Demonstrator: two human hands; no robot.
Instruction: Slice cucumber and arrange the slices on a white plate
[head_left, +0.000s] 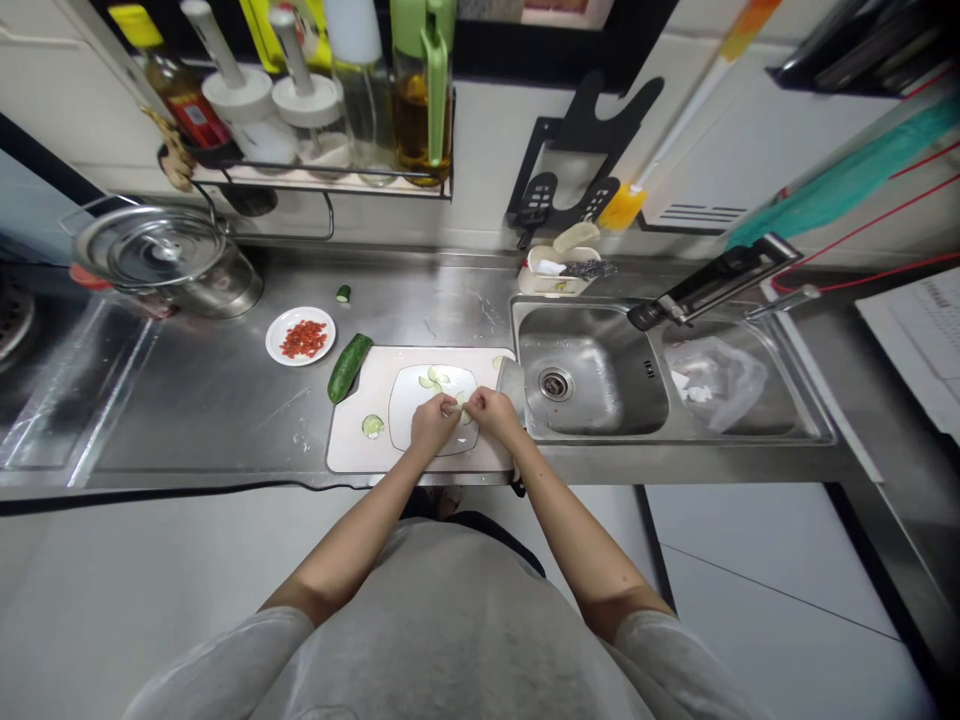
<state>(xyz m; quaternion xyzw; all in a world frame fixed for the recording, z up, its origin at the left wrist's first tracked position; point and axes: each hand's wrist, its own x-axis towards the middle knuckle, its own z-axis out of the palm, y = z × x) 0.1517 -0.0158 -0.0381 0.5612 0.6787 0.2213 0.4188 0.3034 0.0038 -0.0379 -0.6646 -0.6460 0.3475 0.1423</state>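
Over a white square plate [403,400] my left hand [435,422] and my right hand [493,410] come close together, fingertips pinched on a thin pale-green cucumber slice [460,400]. More cucumber slices [435,377] lie on the plate in front of the fingers. The plate rests on a pale cutting board [352,455], where a single round cucumber slice [373,427] sits to the left. A whole-looking dark green cucumber [349,368] leans across the board's upper left corner. Along the right edge of the board is a knife [511,384], partly hidden by my right arm.
A round plate of chopped red pieces [302,338] and a cucumber end [343,293] stand behind left. Farther left is a lidded steel pot [225,285]. A double sink [600,390] with a faucet [705,285] adjoins on the right. Bottles fill a wall rack [322,180].
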